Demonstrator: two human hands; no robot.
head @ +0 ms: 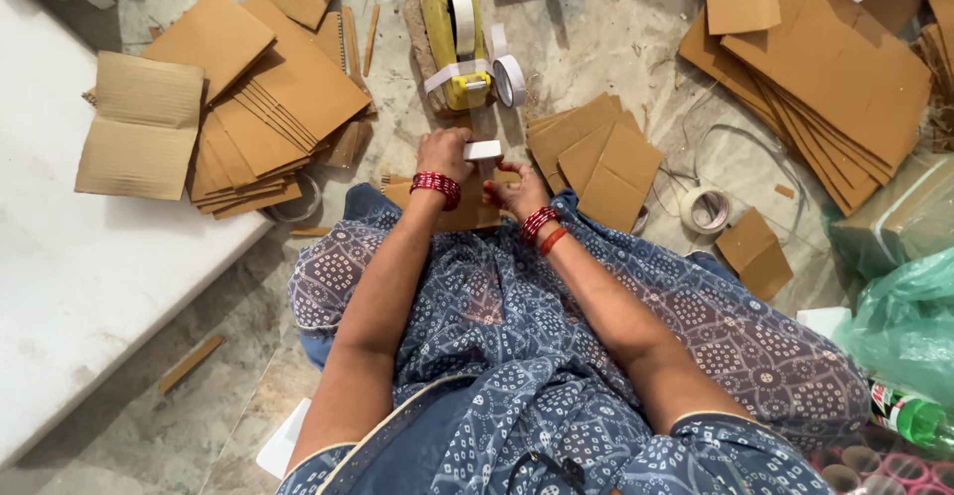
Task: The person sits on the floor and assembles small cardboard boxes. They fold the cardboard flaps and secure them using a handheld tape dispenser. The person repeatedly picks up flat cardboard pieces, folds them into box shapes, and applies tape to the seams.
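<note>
— White block, small and boxy: that is what the left hand has, fingers closed round its left end, holding it just above the cardboard piece that lies over the knees.

— And the right hand?

— Lower and nearer the body, fingers curled in, tips at the top edge of that cardboard. Whether they pinch a strip of tape or only press the board, I cannot tell; the fingertips are too small to read.

— How would you handle this step well?

— My judgement: keep the left grip on the end only, so the block's free faces stay clear, and let the right hand steady the board flat before anything is pressed together. Wrists low, elbows in, so nothing skews.

— Which way does the block run?

— Its long axis lies roughly left to right across the view, nearly level, with the free end pointing toward the person's right, toward the cardboard squares.

— What is around them?

— Just ahead on the floor stands a yellow tape dispenser with a white roll leaning at its right side. Well to the left is a fanned cardboard stack; to the right a loose tape roll, and beyond it more brown sheets. A green bottle lies at the lower right.
</note>
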